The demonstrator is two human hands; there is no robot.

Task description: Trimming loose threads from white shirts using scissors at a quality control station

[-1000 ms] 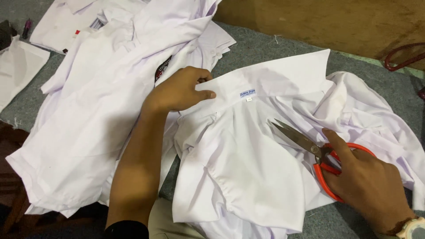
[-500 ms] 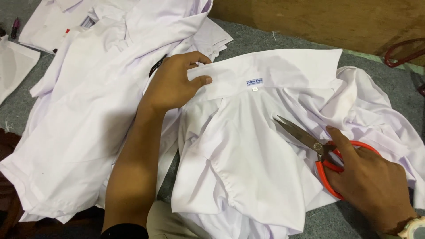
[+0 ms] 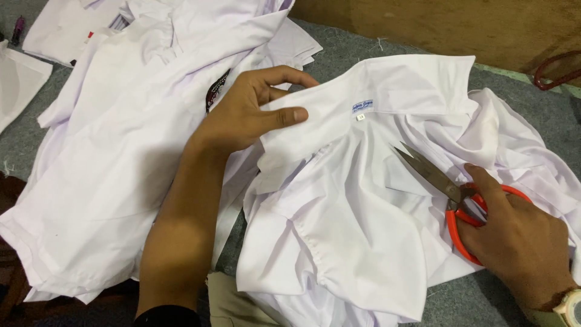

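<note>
A white shirt (image 3: 339,230) lies crumpled on the grey surface, its collar (image 3: 399,85) spread flat with a small label sewn inside. My left hand (image 3: 242,115) pinches the left end of that collar between thumb and fingers. My right hand (image 3: 520,236) rests on the shirt's right side, fingers through the orange handles of a pair of scissors (image 3: 448,194). The steel blades are slightly apart and point up-left toward the label, lying on the fabric.
A pile of more white garments (image 3: 121,133) covers the left half of the grey felt surface (image 3: 357,45). A brown wooden board (image 3: 448,24) runs along the back. A dark red looped handle (image 3: 557,69) lies at the far right edge.
My left hand has slid up along the collar and now pinches its edge. The view has shifted slightly; the scissors and right hand have stayed in about the same spot on the shirt.
</note>
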